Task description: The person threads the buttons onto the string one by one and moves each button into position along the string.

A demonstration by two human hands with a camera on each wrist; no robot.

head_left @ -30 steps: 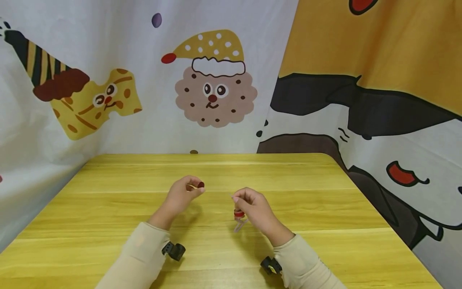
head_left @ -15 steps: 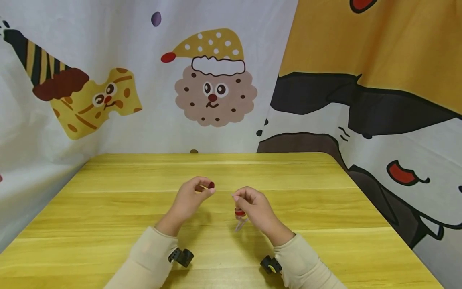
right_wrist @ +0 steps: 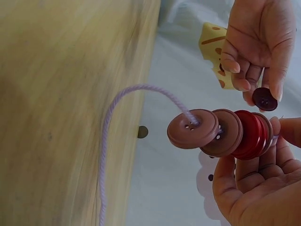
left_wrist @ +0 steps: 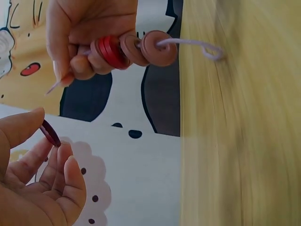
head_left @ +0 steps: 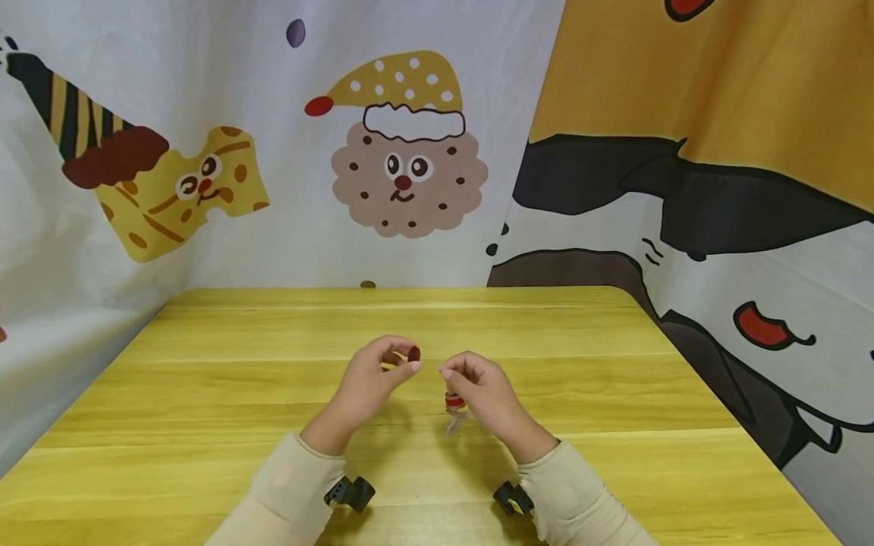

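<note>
My left hand (head_left: 369, 379) pinches a small dark red button (right_wrist: 265, 99) between thumb and finger; the right wrist view shows holes in its face. Close by on the right, my right hand (head_left: 488, 390) pinches a light purple cord (right_wrist: 104, 141) near one end, and a short tip pokes out past the fingertips in the left wrist view. Several buttons are threaded on this cord below the fingers: brownish-pink ones (right_wrist: 193, 132) and bright red ones (right_wrist: 248, 134) between them. The cord's other end hangs loose under the buttons. Left-hand button and cord tip are apart.
Both hands are above a yellow wood-grain table (head_left: 205, 425). Behind it hangs a white cloth (head_left: 287, 250) printed with cartoon figures. A black camera (head_left: 351, 493) sits on the left wrist, another black camera (head_left: 514, 499) on the right.
My left hand has moved right with the dark red button, closing much of the gap to the right hand. The right hand and the strung buttons have stayed nearly in place.
</note>
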